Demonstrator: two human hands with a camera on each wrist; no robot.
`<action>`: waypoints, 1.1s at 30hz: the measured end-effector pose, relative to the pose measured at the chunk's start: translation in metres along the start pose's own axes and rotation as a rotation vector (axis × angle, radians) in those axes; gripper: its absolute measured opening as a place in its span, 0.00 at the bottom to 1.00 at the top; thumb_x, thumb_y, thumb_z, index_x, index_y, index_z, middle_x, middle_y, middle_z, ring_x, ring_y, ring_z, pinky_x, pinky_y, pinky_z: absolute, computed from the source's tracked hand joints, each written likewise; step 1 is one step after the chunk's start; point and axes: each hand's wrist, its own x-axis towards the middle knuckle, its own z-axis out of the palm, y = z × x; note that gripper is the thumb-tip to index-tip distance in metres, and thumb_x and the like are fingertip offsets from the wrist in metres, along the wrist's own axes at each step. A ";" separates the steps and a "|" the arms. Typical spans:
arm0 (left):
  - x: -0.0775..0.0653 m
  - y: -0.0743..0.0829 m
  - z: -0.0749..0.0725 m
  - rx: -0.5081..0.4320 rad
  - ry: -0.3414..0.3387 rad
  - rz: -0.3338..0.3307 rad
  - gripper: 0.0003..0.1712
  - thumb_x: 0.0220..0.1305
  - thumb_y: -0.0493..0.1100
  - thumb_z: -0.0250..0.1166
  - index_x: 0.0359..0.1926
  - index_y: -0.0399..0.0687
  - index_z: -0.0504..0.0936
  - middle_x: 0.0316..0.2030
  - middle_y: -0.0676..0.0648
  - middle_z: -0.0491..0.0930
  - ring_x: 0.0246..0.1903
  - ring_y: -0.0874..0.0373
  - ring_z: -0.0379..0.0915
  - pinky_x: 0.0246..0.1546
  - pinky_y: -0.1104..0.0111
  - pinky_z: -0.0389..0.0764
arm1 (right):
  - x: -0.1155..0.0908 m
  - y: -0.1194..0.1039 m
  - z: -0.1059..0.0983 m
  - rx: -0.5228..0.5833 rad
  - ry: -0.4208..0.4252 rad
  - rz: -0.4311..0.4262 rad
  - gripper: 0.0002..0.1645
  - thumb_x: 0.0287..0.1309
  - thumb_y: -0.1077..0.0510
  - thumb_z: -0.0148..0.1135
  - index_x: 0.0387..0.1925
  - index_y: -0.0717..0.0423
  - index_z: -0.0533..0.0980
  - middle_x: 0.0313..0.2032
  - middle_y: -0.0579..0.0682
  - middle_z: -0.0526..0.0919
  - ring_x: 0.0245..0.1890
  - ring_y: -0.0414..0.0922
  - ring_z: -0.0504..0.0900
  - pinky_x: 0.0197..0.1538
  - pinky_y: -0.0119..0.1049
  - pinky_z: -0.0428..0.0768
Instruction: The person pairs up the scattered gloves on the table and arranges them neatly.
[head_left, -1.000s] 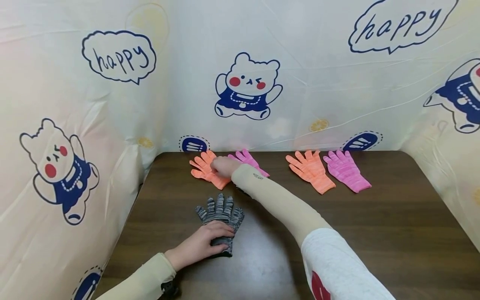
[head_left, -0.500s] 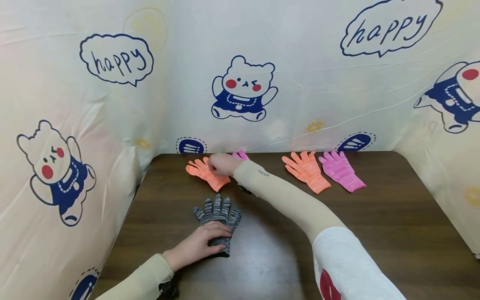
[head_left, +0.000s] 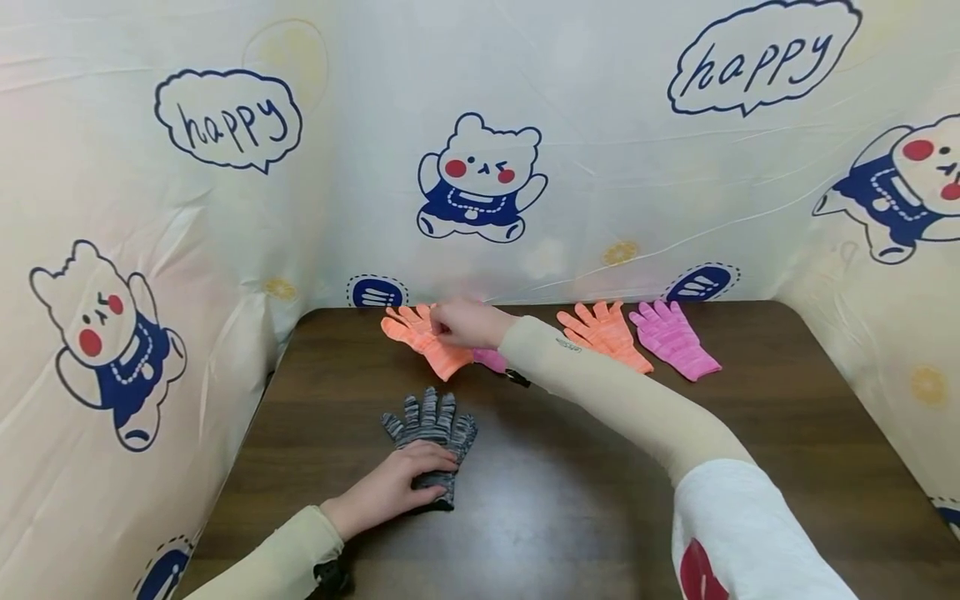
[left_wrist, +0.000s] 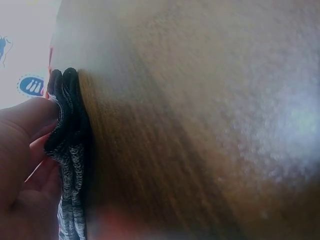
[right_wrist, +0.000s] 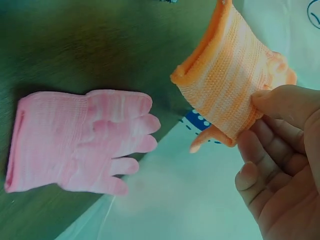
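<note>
My right hand (head_left: 468, 323) pinches an orange knit glove (head_left: 438, 350) between thumb and fingers near the back of the table. In the right wrist view that orange glove (right_wrist: 230, 75) hangs raised, cuff end toward the table. Beside it a pink glove (right_wrist: 80, 142) lies flat, mostly hidden behind my hand in the head view. My left hand (head_left: 397, 487) rests on a grey and black striped glove (head_left: 427, 425), its fingers laid across the glove's palm. The left wrist view shows my thumb against the black cuff (left_wrist: 70, 110).
Another orange glove (head_left: 596, 329), partly behind my right sleeve, and another pink glove (head_left: 678, 342) lie at the back right. The brown wooden table (head_left: 322, 383) ends at a curtain (head_left: 585, 192) printed with bears, which also closes off the sides.
My right hand has drawn the left orange glove up and a little to the right, over the pink one beside it. My left hand stays on the grey glove.
</note>
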 end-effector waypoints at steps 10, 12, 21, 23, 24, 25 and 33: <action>0.004 0.012 -0.006 0.037 0.006 -0.013 0.16 0.65 0.39 0.73 0.53 0.45 0.87 0.55 0.48 0.84 0.57 0.54 0.78 0.56 0.62 0.80 | -0.022 0.009 -0.004 -0.101 -0.039 0.079 0.03 0.69 0.59 0.66 0.40 0.55 0.82 0.37 0.47 0.78 0.40 0.44 0.74 0.46 0.32 0.78; 0.004 0.013 -0.007 0.043 0.003 -0.020 0.16 0.65 0.38 0.74 0.53 0.45 0.87 0.55 0.48 0.84 0.57 0.53 0.78 0.56 0.61 0.81 | -0.030 0.009 -0.007 -0.095 -0.024 0.072 0.03 0.69 0.59 0.66 0.40 0.55 0.82 0.37 0.47 0.79 0.39 0.44 0.75 0.47 0.32 0.78; 0.004 0.011 -0.005 0.023 0.001 -0.035 0.16 0.66 0.39 0.73 0.54 0.46 0.87 0.56 0.48 0.83 0.58 0.53 0.77 0.56 0.61 0.81 | -0.065 0.007 -0.023 -0.101 0.039 0.072 0.01 0.69 0.61 0.65 0.38 0.54 0.81 0.36 0.47 0.79 0.36 0.44 0.76 0.45 0.34 0.79; 0.005 0.011 -0.005 0.028 -0.003 -0.038 0.16 0.66 0.39 0.73 0.54 0.45 0.87 0.56 0.48 0.83 0.58 0.53 0.78 0.56 0.60 0.81 | -0.074 0.007 -0.026 -0.114 0.053 0.074 0.02 0.68 0.61 0.66 0.37 0.54 0.80 0.36 0.47 0.79 0.36 0.44 0.75 0.45 0.35 0.79; 0.005 0.011 -0.006 0.028 -0.009 -0.048 0.16 0.66 0.38 0.73 0.55 0.45 0.87 0.56 0.48 0.83 0.58 0.52 0.78 0.56 0.59 0.81 | -0.078 0.008 -0.027 -0.121 0.057 0.077 0.02 0.68 0.61 0.66 0.37 0.53 0.80 0.36 0.47 0.79 0.36 0.44 0.75 0.44 0.35 0.79; 0.006 0.015 -0.007 0.041 -0.019 -0.074 0.17 0.64 0.37 0.74 0.54 0.45 0.87 0.56 0.48 0.84 0.58 0.51 0.78 0.56 0.57 0.81 | -0.083 0.008 -0.028 -0.125 0.062 0.083 0.02 0.68 0.61 0.65 0.36 0.53 0.81 0.36 0.47 0.79 0.36 0.44 0.75 0.44 0.36 0.79; 0.006 0.013 -0.005 0.040 -0.019 -0.072 0.16 0.66 0.40 0.73 0.55 0.48 0.87 0.56 0.50 0.83 0.58 0.52 0.78 0.57 0.57 0.81 | -0.122 0.006 -0.030 -0.134 0.083 0.182 0.02 0.66 0.60 0.68 0.37 0.53 0.81 0.34 0.46 0.78 0.36 0.44 0.75 0.43 0.36 0.80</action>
